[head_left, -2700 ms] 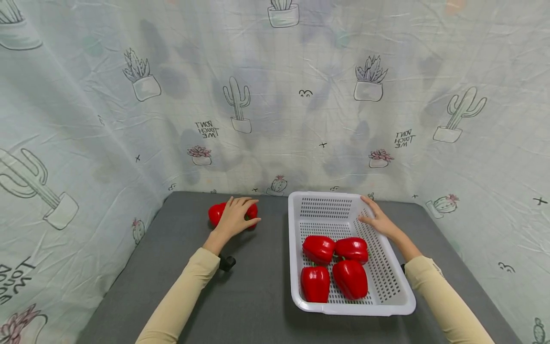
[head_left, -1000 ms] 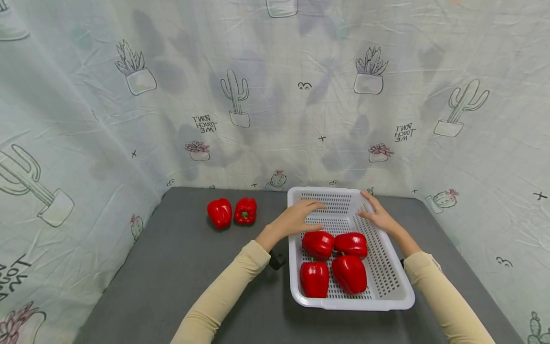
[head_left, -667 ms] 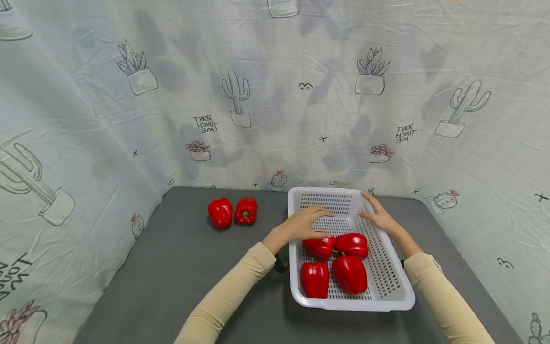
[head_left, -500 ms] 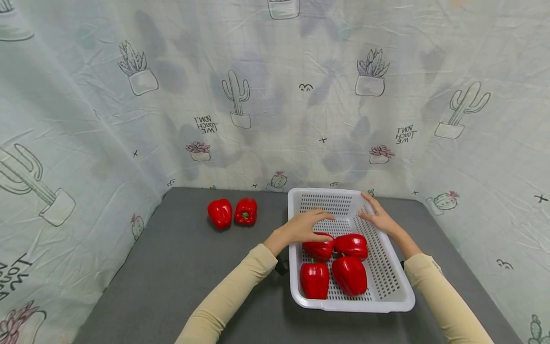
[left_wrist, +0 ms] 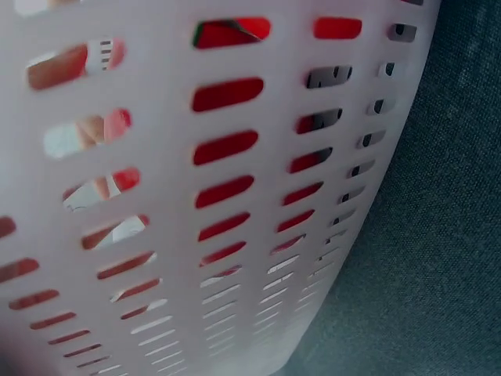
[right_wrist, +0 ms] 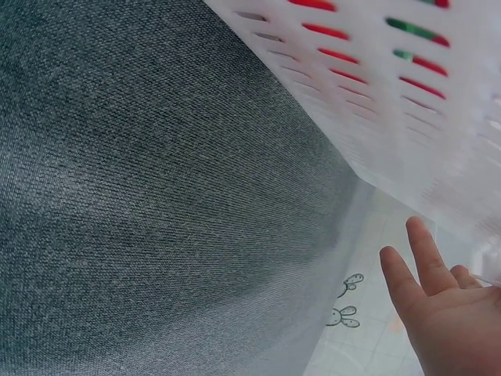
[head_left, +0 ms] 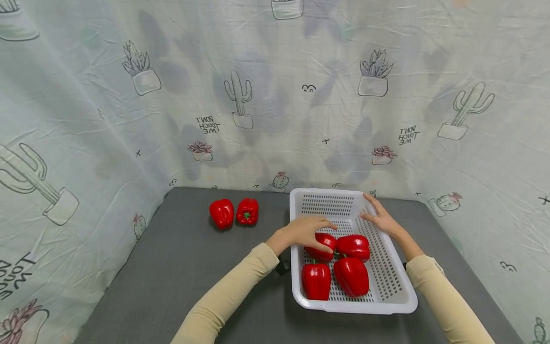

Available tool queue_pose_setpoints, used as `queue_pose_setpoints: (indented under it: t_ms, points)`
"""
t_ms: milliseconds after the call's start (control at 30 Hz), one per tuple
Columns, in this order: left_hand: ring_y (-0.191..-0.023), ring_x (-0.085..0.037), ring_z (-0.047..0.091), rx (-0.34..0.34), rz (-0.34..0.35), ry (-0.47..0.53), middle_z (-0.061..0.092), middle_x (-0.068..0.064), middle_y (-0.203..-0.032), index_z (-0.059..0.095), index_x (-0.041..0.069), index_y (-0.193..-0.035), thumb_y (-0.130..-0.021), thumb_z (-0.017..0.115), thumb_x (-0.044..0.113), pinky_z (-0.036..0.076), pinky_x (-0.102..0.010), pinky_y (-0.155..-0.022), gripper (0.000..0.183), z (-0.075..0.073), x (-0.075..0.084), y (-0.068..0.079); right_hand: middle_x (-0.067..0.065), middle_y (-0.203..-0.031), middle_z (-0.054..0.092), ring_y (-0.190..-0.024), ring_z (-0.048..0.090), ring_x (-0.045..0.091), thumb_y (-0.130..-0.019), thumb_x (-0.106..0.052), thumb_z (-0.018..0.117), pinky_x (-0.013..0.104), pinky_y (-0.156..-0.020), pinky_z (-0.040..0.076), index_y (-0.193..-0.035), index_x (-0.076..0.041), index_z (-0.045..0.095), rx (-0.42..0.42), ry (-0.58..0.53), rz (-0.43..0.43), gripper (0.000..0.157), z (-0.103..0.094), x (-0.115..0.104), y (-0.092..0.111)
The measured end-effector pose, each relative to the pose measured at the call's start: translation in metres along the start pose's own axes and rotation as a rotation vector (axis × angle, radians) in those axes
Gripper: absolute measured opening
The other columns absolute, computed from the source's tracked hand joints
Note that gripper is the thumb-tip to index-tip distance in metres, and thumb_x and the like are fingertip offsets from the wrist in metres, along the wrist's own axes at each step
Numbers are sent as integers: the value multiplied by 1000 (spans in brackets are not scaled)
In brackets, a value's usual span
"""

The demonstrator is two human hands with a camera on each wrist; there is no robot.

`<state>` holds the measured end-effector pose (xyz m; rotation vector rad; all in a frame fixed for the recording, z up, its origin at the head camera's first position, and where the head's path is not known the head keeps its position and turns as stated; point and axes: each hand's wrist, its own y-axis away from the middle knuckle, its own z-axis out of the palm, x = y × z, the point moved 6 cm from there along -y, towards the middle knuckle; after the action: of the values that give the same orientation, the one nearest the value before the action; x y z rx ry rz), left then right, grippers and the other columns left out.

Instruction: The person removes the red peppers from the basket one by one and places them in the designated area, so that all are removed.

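My left hand (head_left: 306, 232) reaches over the left rim of a white perforated plastic basket (head_left: 296, 282). Its fingers spread above the upper-left red bell pepper (head_left: 325, 240), the thumb crossing the pepper's front. Three more bell peppers lie inside: one to the right (head_left: 353, 247), one at lower left (head_left: 316, 282) and one at lower right (head_left: 352, 277). On the right rim, my right hand (head_left: 380, 220) holds the basket, thumb inside and fingers outside. The right wrist view shows those fingers (right_wrist: 427, 258) extended beside the wall. Through the slots in the left wrist view, red pepper skin (left_wrist: 225, 149) shows.
Two more red bell peppers (head_left: 222, 213) stand side by side at the back left of the grey table (head_left: 180, 267). Behind and beside the table hangs a pale curtain (head_left: 275, 95) printed with cacti. A dark wrist-camera mount (head_left: 282, 266) sits under my left wrist, close to the basket.
My left hand has left the two peppers at the back left, moved right into the basket, then lowered toward the upper-left pepper. The right hand stays on the rim.
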<state>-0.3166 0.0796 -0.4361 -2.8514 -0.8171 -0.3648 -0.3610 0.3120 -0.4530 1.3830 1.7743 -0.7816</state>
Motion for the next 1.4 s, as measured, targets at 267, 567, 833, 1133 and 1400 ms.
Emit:
queue_pose_setpoints:
  t_ms: [267, 567, 833, 1133, 1400]
  points:
    - [-107, -6, 53, -73, -37, -109, 54, 9, -128, 51, 34, -129, -75, 61, 63, 48, -24, -86, 62, 9, 0, -1, 30, -146, 8, -102, 53, 47, -92, -10, 55, 41, -65, 56, -149, -11, 8, 3, -16, 2, 74, 0, 2, 2]
    - [-99, -2, 55, -57, -40, -88, 59, 13, -118, 55, 35, -123, -74, 64, 61, 48, -19, -82, 57, 9, 0, -1, 32, -142, 14, -101, 54, 49, -92, -9, 55, 42, -64, 56, -149, -11, 7, 0, -31, -5, 75, 0, 4, 3]
    - [-97, -3, 55, -40, -39, -53, 60, 12, -117, 57, 33, -122, -73, 67, 59, 48, -20, -82, 56, 6, 1, -1, 31, -145, 10, -102, 53, 47, -91, -8, 55, 42, -65, 56, -149, -9, 8, 14, -8, 0, 74, -3, 2, 3]
    - [-96, -1, 54, 6, -23, -17, 59, 13, -115, 57, 33, -121, -73, 65, 61, 48, -18, -82, 56, 5, -2, -1, 31, -145, 10, -104, 51, 50, -91, -8, 55, 45, -66, 56, -149, -9, 7, 14, -26, 1, 75, -2, 1, 2]
    - [-95, -2, 53, 49, -3, 4, 59, 12, -113, 57, 31, -120, -74, 65, 60, 48, -17, -80, 54, 0, -1, 2, 31, -144, 11, -104, 52, 49, -91, -9, 56, 43, -66, 56, -149, -12, 8, 16, -25, -2, 75, 0, 3, 3]
